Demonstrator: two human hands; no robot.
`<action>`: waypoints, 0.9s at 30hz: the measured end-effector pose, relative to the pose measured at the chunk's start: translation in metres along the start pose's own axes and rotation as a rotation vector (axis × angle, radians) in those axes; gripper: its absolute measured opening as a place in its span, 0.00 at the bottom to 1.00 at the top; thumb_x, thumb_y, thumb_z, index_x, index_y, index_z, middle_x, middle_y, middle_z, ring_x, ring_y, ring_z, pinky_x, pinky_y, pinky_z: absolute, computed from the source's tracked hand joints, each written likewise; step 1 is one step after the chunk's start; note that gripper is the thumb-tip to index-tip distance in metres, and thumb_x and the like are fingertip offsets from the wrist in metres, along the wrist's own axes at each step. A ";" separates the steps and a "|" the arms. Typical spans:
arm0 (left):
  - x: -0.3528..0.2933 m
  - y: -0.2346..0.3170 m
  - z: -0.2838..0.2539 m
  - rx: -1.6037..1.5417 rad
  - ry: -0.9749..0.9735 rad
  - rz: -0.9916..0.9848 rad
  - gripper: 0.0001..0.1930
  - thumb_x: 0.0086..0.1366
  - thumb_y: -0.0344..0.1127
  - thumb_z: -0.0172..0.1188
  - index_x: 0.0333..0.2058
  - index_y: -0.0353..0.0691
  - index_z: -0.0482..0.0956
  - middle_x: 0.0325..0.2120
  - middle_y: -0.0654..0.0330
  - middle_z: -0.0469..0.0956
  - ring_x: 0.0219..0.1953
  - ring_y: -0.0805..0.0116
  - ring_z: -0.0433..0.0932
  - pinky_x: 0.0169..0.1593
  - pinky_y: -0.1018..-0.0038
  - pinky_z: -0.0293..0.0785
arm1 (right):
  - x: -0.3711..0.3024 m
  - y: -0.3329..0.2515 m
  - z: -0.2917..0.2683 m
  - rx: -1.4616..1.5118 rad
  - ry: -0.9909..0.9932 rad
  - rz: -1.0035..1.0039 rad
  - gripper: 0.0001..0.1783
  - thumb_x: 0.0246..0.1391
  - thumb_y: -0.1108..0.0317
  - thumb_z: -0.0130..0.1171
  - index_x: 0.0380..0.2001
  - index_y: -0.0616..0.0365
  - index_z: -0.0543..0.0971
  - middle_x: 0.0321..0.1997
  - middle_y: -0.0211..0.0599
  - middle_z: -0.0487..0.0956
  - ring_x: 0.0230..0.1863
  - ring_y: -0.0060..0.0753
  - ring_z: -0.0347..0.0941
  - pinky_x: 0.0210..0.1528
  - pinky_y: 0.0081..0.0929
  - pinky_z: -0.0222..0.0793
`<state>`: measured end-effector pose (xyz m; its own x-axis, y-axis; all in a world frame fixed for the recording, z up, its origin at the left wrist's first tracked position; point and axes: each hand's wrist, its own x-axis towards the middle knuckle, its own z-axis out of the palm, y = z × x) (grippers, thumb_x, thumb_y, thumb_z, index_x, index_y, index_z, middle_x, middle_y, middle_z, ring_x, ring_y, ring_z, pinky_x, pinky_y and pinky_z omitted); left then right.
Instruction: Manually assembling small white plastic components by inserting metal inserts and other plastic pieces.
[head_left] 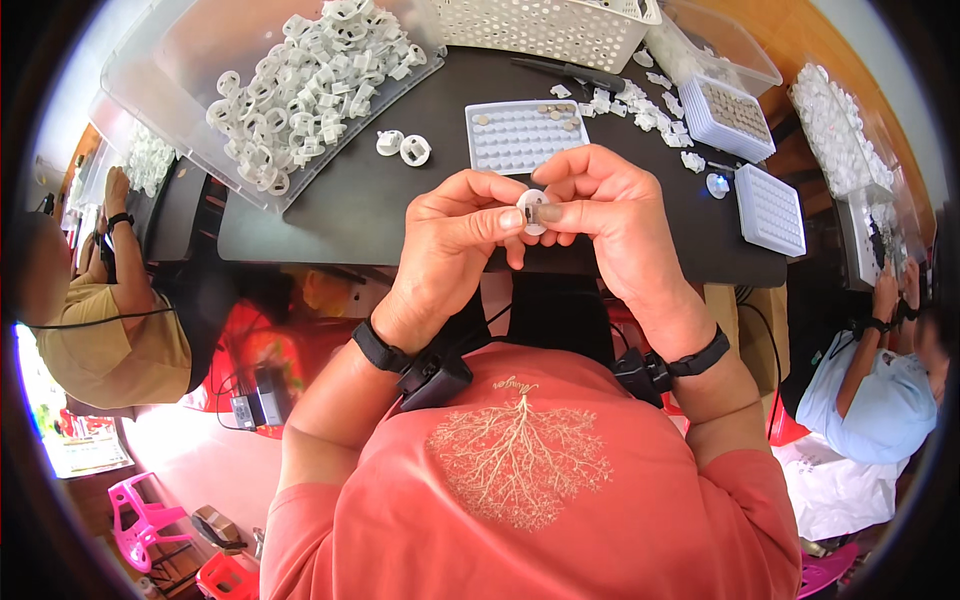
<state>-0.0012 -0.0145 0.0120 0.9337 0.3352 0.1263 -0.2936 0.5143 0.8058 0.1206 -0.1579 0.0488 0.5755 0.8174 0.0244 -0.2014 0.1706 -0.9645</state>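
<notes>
Presently in hand, one item: small round fitting of translucent white plastic (537, 212), greyish at its middle, held just off the near edge of the black tabletop (340, 220).

Left hand (450, 225): bare; thumb and forefinger pinching the fitting's left side.

Right hand (612, 205): bare; thumb closed on its right side, fingers curled behind, their contact hidden.

Alongside: pale plastic tray with rows of round pits (490, 155), a few grey discs (555, 114) in it; two loose white ring-shaped fittings (415, 151) to its left.

Handling, as judged: apparently close two-thumb work. Best with the left pinch steady at the rim, the right thumb pressing squarely. Uneven pressure may tilt the piece; hard squeezing could crack it. Working farther over the tabletop would catch a slip.
</notes>
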 end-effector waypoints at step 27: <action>0.000 0.008 -0.031 -0.286 0.122 -0.050 0.14 0.63 0.38 0.62 0.41 0.34 0.76 0.33 0.50 0.79 0.26 0.64 0.77 0.21 0.75 0.72 | 0.094 -0.015 -0.001 -0.767 -0.121 -0.165 0.06 0.52 0.71 0.61 0.34 0.60 0.82 0.24 0.33 0.79 0.24 0.25 0.75 0.28 0.23 0.69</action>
<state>-0.0093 0.0136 0.0004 0.9220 0.3873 0.0058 -0.3097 0.7282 0.6114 0.1790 -0.0840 0.0651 0.4516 0.8762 0.1684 0.5063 -0.0962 -0.8570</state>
